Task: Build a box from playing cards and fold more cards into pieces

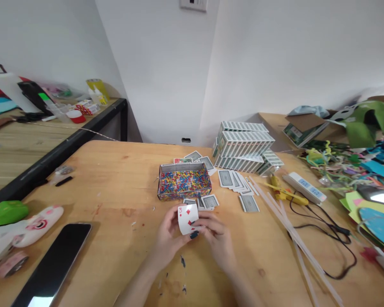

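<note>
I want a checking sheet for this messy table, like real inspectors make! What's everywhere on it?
Surface: wooden table, with a few dark specks near the hands.
Job's things: three of diamonds card, bent into a curve; colourful box behind it; loose cards around the box; stacked card packs beyond.
Clutter: phone and green object at left; yellow glue gun, glue sticks and paper scraps at right.
Grippers: left hand and right hand both pinch the card.
Cables: black cable loops at right, near the power strip.
Surroundings: white wall; second table at left holding craft supplies.
</note>
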`<state>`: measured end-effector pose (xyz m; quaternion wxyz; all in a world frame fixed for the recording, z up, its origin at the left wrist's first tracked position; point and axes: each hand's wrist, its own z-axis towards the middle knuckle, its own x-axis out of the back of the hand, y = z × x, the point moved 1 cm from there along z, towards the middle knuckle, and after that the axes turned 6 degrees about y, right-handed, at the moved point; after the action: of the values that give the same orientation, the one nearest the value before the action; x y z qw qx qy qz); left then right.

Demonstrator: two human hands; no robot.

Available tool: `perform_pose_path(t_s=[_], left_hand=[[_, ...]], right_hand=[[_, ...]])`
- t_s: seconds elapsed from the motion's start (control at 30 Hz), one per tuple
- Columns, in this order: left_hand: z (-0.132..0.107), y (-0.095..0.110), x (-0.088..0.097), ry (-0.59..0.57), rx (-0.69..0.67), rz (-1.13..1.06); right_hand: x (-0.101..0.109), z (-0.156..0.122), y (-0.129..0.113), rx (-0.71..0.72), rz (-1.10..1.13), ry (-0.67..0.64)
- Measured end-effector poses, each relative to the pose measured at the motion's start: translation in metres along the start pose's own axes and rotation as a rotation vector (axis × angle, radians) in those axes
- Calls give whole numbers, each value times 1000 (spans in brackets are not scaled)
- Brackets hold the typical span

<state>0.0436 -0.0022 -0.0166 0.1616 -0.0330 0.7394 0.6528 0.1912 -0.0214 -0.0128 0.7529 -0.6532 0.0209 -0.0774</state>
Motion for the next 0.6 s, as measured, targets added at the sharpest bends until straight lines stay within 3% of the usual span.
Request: perform_pose_path(t_s=[0.37, 0.6], left_hand=[[1, -4, -1, 125, 64, 11], [2, -1, -7, 222, 84, 38]], right_hand=[[-5, -1, 6, -84, 9, 66], [-11, -3, 5, -243, 221, 56]])
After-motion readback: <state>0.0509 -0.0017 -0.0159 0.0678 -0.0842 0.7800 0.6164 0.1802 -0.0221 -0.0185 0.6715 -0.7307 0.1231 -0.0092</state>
